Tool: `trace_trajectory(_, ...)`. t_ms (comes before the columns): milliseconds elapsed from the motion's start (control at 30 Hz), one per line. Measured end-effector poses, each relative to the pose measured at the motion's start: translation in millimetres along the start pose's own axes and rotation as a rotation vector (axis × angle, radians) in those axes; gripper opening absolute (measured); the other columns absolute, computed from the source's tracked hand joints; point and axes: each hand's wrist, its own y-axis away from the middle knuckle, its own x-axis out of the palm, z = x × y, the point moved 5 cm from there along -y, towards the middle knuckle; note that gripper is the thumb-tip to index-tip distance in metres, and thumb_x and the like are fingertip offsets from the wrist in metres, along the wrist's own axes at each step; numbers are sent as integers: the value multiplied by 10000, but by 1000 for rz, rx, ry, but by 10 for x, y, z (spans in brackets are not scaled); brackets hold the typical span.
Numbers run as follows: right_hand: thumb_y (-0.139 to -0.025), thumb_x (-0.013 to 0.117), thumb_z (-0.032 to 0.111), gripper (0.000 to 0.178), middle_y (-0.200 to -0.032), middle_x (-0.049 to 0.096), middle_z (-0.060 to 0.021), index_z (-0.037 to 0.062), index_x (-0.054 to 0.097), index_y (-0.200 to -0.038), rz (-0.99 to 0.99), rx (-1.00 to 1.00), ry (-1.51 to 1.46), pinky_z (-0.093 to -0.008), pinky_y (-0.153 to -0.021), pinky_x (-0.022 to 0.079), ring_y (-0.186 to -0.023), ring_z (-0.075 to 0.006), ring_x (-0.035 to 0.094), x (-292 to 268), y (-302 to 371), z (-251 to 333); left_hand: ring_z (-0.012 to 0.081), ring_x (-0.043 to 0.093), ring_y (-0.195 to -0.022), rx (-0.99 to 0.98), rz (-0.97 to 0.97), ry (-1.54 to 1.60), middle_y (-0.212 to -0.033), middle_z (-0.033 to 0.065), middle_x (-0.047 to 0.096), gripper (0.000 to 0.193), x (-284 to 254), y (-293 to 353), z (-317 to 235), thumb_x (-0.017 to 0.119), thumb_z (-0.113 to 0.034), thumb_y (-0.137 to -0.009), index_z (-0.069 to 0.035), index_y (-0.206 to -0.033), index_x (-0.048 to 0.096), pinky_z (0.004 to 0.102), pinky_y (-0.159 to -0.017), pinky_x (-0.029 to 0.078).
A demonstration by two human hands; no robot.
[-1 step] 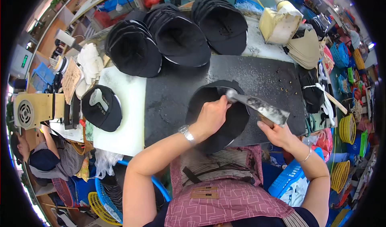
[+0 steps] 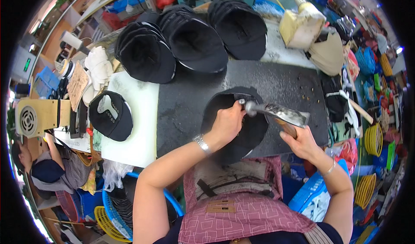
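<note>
A black cap (image 2: 255, 131) lies open side up on a dark mat (image 2: 186, 101) in front of me. My left hand (image 2: 227, 123) rests on the cap and pinches its fabric near the far rim. My right hand (image 2: 302, 142) grips the wooden handle of a worn metal hammer (image 2: 281, 113). The hammer's round head (image 2: 249, 107) sits right next to my left fingertips, over the cap's rim. What lies under the fingertips is hidden.
Stacks of black caps (image 2: 194, 36) stand at the back of the table. One cap (image 2: 110, 116) lies on a white board (image 2: 134, 127) at left. A beige bundle (image 2: 302, 25) and tools (image 2: 350, 101) crowd the right side. Another person (image 2: 47, 166) sits at far left.
</note>
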Motion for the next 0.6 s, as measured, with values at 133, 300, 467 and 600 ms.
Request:
trace_trajectory(133, -808, 600, 105, 247, -901, 599, -96, -1, 582, -1031, -257, -356, -196, -276, -648, 433, -747, -185, 550, -159, 171, 96, 278, 653, -762, 65, -204, 275, -878, 145, 643, 139, -272, 113, -54, 609, -18, -782, -6, -904, 544, 310, -678, 512)
trace_trajectory(300, -807, 622, 69, 346, -1006, 569, -39, 15, 536, -1138, -294, -278, -719, -262, -716, 462, -772, -125, 556, -356, -558, 821, 334, 530, -1026, 384, 62, -156, -1075, 174, 552, 182, -550, -183, 109, 658, -124, -738, 7, -835, 576, 399, -860, 434)
trace_trajectory(467, -733, 716, 159, 422, -1063, 629, -59, 92, 583, -1128, -429, -493, -359, -290, -788, 470, -921, -176, 610, 15, -1599, 1030, 291, 597, -767, 137, -196, -230, -831, 125, 577, 127, -1303, 165, 203, 640, -110, -755, -19, -825, 586, 376, -650, 472)
trace_trajectory(600, -656, 710, 97, 431, -1037, 628, -67, 115, 602, -1073, -633, -716, 14, -335, -725, 498, -867, -265, 628, 396, -1709, 1110, 302, 602, -735, -291, -381, -457, -801, 155, 597, 134, -2715, 915, 690, 620, -145, -757, -22, -804, 595, 356, -637, 475)
